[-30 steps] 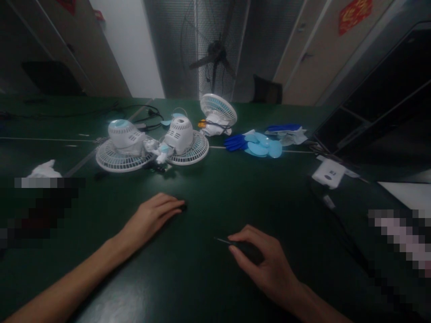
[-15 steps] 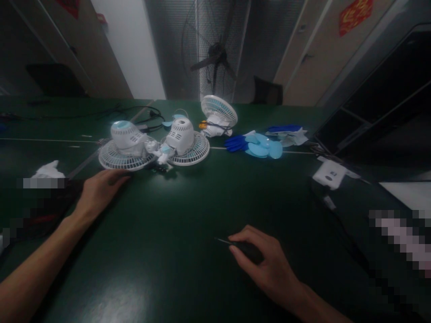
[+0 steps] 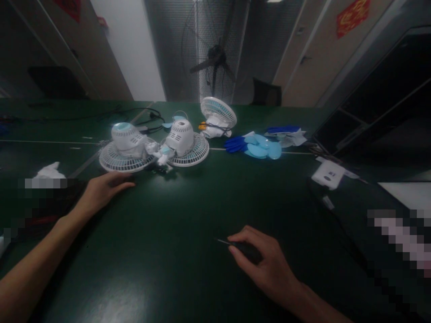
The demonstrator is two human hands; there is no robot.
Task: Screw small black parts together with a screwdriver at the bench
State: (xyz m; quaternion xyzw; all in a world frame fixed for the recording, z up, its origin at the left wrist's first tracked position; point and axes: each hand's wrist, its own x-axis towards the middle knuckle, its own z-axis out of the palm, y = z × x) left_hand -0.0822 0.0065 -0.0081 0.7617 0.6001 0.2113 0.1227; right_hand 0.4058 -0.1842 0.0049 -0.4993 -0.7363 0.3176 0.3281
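My right hand [image 3: 261,258] is closed around the dark handle of a screwdriver [image 3: 247,250], its thin metal shaft pointing left over the green table [image 3: 182,215]. Further left, my left hand [image 3: 106,190] rests near the front rim of a small white fan [image 3: 128,148] that lies face down. Its thumb is held apart from the other fingers, and nothing shows in it. Beside that fan is a second white fan [image 3: 183,141], also lying on its grille. Small white parts [image 3: 161,154] lie between the two.
A third white fan [image 3: 217,116] leans on its side behind. Light-blue fan blades [image 3: 264,147] lie by blue gloves [image 3: 235,143]. A white box [image 3: 328,174] with a dark cable is at the right. Crumpled white tissue [image 3: 50,171] lies at the left, and black cables [image 3: 141,110] run along the back.
My left hand has shifted slightly right and its thumb has spread further from the fingers. My right hand and the screwdriver have stayed nearly still.
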